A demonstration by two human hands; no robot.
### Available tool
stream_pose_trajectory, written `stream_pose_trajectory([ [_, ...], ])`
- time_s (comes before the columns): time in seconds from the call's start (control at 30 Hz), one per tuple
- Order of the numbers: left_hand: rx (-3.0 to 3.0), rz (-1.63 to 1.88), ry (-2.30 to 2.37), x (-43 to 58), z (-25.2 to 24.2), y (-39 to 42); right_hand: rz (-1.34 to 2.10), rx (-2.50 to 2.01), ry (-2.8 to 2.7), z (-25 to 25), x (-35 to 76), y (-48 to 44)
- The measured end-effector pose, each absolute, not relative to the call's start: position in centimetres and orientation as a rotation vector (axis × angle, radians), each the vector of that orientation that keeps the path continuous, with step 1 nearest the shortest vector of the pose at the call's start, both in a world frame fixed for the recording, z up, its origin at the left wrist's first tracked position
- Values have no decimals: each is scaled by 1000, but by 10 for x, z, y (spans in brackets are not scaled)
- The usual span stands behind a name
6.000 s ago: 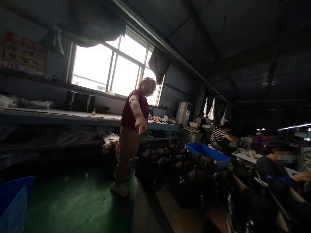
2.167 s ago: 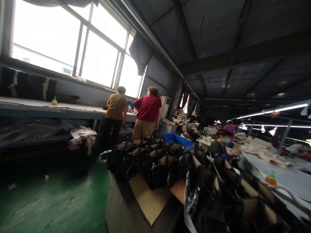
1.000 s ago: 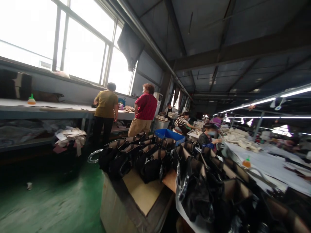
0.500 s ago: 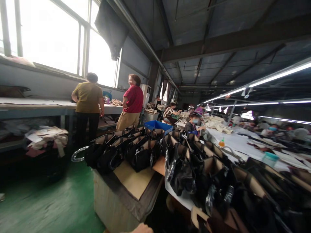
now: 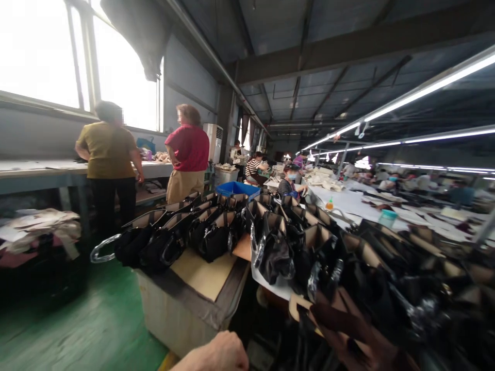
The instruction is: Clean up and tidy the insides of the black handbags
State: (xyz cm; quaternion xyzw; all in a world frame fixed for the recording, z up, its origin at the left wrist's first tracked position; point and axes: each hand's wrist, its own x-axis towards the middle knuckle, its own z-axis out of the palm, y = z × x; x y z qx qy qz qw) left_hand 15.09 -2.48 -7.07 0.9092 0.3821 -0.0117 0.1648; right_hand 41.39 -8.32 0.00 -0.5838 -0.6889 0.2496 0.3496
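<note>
At the bottom edge of the head view is my left hand (image 5: 218,353), its back toward me and its fingers curled closed. Whatever it may hold is hidden. Just beyond it stands a pale bin (image 5: 174,314) with a dark cover and a tan board (image 5: 203,273) on top. Black handbags (image 5: 276,250), their tops gaping and handles wrapped in clear plastic, crowd the surfaces ahead. Brown strap-like pieces (image 5: 344,322), partly blurred, lie to the right of my hand beside a cream-coloured frame-shaped piece (image 5: 297,305). My right hand is outside the picture.
A blue crate (image 5: 237,189) sits behind the bags. Two people stand by the window bench (image 5: 42,178) on the left; others sit further back. A heap of cloth pieces (image 5: 42,229) is at left above the green floor (image 5: 104,319). A teal-lidded jar (image 5: 388,217) stands right.
The view has turned right and come closer to the bags. More of my left hand has risen into the picture. The brown pieces stand higher in the view.
</note>
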Motion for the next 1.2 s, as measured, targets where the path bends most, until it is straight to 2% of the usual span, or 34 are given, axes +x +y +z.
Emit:
stream_pose_trajectory([
  [0.23,2580,237,706,137,-56,-29,842,-1792,-1682,-78,381,-140],
  [0.33,2463,259,682,136,-61,-24,783,-1949,-1707,-94,377,-161],
  [0.67,2394,251,711,138,-65,-19,229,-1819,-1920,-90,370,-162],
  [0.9,2432,243,729,140,-67,-21,385,-1846,-1849,-80,358,-162],
  [1.2,2426,341,717,140,-67,-24,293,-1811,-1890,-86,359,-158],
])
